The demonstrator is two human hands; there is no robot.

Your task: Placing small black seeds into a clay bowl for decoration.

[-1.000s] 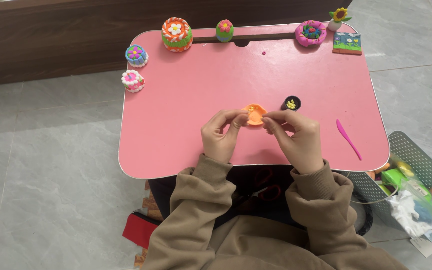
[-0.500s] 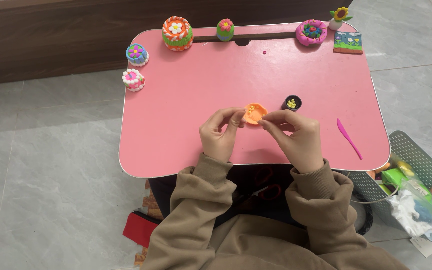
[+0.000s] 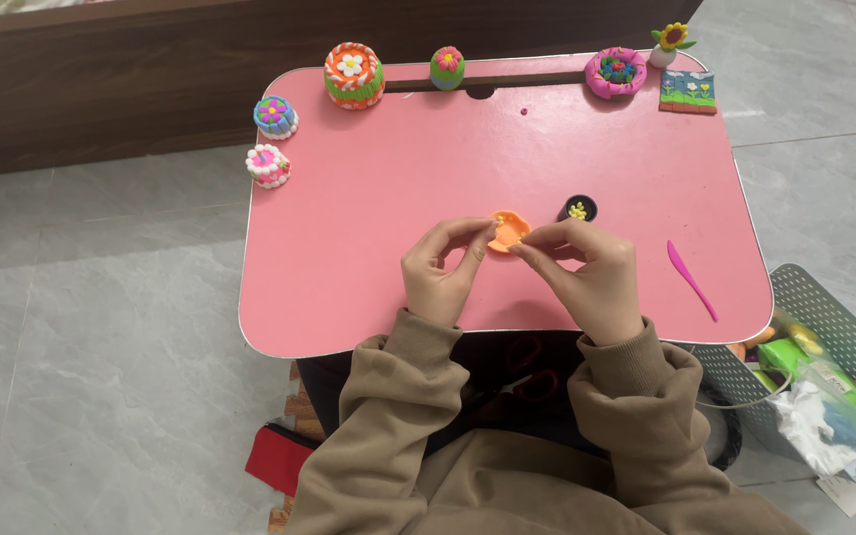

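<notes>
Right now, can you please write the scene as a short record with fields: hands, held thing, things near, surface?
left hand: left hand pinches the left edge of the orange clay piece
right hand: right hand pinches its right edge
held thing: small, round, orange, above the table
near: black dish with yellow bits; pink plastic knife
back edge: colourful clay cakes, e.g. orange-and-green one
surface: pink table
floor: grey basket at right
</notes>
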